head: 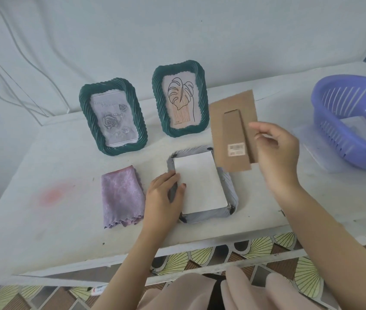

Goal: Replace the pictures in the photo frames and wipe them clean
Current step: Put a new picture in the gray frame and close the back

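Note:
A pale grey photo frame [230, 186] lies face down on the white table, with the white back of a picture [200, 184] showing in its opening. My left hand [166, 198] rests on the frame's left side, fingers touching the picture's edge. My right hand [276, 151] holds the brown cardboard backing with its stand [233, 130] in the air above the frame's far right corner. Two dark green frames stand at the back: one with a rose picture [112, 117], one with a leaf drawing [179, 99]. A folded purple cloth [121, 195] lies left of my left hand.
A purple plastic basket [354, 121] sits at the right end of the white table [43, 175], with a clear sheet partly under it. A wall with loose cables stands behind. The table's front edge runs close to my lap, over patterned floor tiles.

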`<state>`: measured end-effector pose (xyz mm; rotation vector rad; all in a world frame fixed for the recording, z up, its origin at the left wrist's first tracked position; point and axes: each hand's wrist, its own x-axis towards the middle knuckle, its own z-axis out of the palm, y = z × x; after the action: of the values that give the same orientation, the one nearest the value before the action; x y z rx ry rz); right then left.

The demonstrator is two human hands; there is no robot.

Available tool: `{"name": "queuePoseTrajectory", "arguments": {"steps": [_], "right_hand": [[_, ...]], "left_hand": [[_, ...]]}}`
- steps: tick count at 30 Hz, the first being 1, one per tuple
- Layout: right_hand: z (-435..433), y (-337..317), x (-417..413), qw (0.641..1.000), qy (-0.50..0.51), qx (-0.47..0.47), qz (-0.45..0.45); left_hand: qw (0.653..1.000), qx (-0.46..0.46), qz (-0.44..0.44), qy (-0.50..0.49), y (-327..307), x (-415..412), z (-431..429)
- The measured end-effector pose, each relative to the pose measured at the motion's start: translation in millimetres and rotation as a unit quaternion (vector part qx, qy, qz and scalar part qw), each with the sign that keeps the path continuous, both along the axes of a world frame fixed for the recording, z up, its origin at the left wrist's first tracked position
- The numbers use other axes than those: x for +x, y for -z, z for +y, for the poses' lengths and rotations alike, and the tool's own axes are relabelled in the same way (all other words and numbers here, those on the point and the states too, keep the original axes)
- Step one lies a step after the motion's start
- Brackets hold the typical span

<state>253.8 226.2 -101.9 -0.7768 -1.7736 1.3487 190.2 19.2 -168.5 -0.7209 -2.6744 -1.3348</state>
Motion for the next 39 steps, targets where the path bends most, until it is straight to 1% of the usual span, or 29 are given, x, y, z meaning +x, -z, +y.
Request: {"name": "queuePoseTrajectory", "arguments": {"steps": [2, 4, 7, 10, 14, 20, 24, 27, 30, 35, 39], "right_hand": [[-10.3, 3.3, 0.3, 0.993, -0.055, -0.104, 0.008], [-19.8, 11.7, 1.0, 0.979, -0.106, -0.172, -0.014], [-31.9, 23.9, 3.8, 0.967, -0.151, -0.193, -0.064], [-41.1, 31.9, 6.5, 0.96, -0.178, -0.198, -0.091], [-48.3, 33.8, 10.7, 0.96, -0.201, -0.16, -0.114], [-52.2, 33.8, 11.1, 0.97, -0.179, -0.075, -0.144], [-51.2, 33.4, 12.0, 0.971, -0.168, 0.017, -0.171], [-51.0, 34.3, 13.7, 0.962, -0.169, 0.093, -0.193], [-49.4, 36.5, 15.8, 0.95, -0.167, 0.146, -0.218], [-47.3, 41.7, 17.7, 0.937, -0.174, 0.18, -0.245], [-47.2, 41.9, 18.1, 0.932, -0.176, 0.198, -0.248]], "left_hand": [[0.998, 0.05, -0.036, -0.023, -3.7, 1.2, -2.6], [0.993, 0.084, -0.068, -0.048, -7.0, 1.0, -4.8], [0.992, 0.102, -0.063, -0.044, -10.9, 3.4, -5.8], [0.994, 0.088, -0.054, -0.038, -10.7, 2.9, -4.7], [0.996, 0.06, -0.054, -0.034, -3.7, -1.7, -4.0], [0.998, 0.03, -0.051, -0.021, -1.5, -2.8, -3.0], [0.999, 0.024, -0.044, -0.016, -1.1, -3.7, -3.1], [0.999, 0.025, -0.042, -0.016, -0.6, -3.8, -3.3], [0.999, 0.023, -0.037, -0.014, -0.7, -2.6, -3.1], [0.999, 0.017, -0.025, -0.011, -0.6, -2.3, -2.0], [1.0, 0.017, -0.019, -0.01, -0.4, -3.0, -2.2]]}}
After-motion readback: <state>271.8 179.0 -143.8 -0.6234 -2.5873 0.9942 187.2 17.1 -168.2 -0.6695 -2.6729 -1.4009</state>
